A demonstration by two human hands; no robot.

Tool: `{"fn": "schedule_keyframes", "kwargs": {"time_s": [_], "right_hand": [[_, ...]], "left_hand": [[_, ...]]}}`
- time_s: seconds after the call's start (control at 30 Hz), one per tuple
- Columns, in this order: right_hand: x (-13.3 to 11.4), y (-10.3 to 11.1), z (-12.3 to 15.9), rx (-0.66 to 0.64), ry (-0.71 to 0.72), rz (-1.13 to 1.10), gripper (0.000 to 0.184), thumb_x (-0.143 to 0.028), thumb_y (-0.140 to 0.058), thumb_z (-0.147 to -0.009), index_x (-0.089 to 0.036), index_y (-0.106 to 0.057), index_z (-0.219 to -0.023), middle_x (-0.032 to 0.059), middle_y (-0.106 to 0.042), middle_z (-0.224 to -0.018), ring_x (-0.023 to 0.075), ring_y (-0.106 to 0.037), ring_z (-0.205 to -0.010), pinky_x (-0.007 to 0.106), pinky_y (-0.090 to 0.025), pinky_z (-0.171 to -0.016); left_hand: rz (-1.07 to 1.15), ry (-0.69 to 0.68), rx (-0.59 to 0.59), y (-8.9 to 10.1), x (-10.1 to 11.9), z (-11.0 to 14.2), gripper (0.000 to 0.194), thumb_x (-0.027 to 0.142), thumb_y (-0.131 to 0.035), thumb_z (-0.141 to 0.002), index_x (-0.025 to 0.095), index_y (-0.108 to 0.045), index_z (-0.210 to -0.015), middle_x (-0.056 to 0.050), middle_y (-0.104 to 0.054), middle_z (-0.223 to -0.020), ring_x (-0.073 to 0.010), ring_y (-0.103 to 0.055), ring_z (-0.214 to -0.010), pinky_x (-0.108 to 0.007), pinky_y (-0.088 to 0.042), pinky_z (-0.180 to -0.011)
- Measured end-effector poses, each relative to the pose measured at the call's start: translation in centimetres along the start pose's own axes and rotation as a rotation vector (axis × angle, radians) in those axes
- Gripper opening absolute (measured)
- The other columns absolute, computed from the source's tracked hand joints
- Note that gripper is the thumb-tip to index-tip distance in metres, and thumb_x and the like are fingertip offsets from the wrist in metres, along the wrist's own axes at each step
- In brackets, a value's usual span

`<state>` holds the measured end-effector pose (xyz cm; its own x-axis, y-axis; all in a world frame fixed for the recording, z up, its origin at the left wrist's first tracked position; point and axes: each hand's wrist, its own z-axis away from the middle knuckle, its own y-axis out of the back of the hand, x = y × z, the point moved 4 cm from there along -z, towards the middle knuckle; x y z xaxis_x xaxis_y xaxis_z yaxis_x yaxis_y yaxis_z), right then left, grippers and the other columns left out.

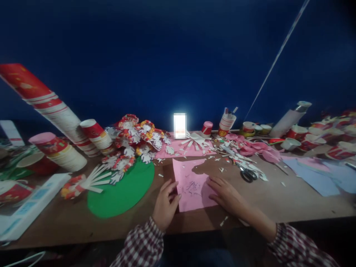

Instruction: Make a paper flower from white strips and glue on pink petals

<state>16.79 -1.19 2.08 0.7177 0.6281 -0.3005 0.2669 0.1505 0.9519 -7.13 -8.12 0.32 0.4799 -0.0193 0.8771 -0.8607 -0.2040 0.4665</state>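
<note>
A pink sheet of paper (189, 178) with a cut-out edge and pencil marks lies on the brown table (292, 196) in front of me. My left hand (165, 205) rests at its left edge, fingers curled, thumb touching the paper. My right hand (226, 194) lies flat on the sheet's right side, fingers spread and pressing it down. Black-handled scissors (248, 174) lie just beyond my right hand. Both sleeves are red-and-white checked.
A green paper disc (122, 193) lies left of the sheet, with paper-cup decorations (133, 142) behind it. Stacked red paper cups (55, 107) lean at the far left. Pink scraps, cups (226, 124) and blue sheets (319, 178) crowd the right. A bright phone screen (179, 126) stands at the back.
</note>
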Motion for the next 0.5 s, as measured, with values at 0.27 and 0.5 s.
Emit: {"fn": "schedule_keyframes", "kwargs": {"time_s": [0.27,0.5], "right_hand": [[1.0,1.5,1.9,-0.067,-0.086,0.06,0.033,-0.027,-0.055,-0.084,-0.023,-0.061,-0.116,0.0092,-0.059,-0.124,0.0253,-0.053,-0.113,0.041,-0.044,-0.096],[2.0,3.6,1.8,-0.1,-0.103,0.024,0.026,-0.03,-0.053,-0.086,-0.02,-0.065,-0.107,0.0096,-0.065,-0.11,0.0238,-0.057,-0.104,0.038,-0.045,-0.092]], "left_hand": [[-0.095,-0.07,-0.058,-0.8,0.8,-1.4,0.041,0.013,-0.055,-0.078,0.016,-0.063,-0.118,-0.01,-0.067,-0.115,-0.0227,-0.064,-0.099,-0.038,-0.058,-0.08],[-0.211,-0.237,-0.124,-1.8,1.8,-2.0,0.036,0.021,-0.053,-0.085,0.02,-0.062,-0.119,-0.011,-0.063,-0.121,-0.0248,-0.061,-0.107,-0.042,-0.053,-0.088]]}}
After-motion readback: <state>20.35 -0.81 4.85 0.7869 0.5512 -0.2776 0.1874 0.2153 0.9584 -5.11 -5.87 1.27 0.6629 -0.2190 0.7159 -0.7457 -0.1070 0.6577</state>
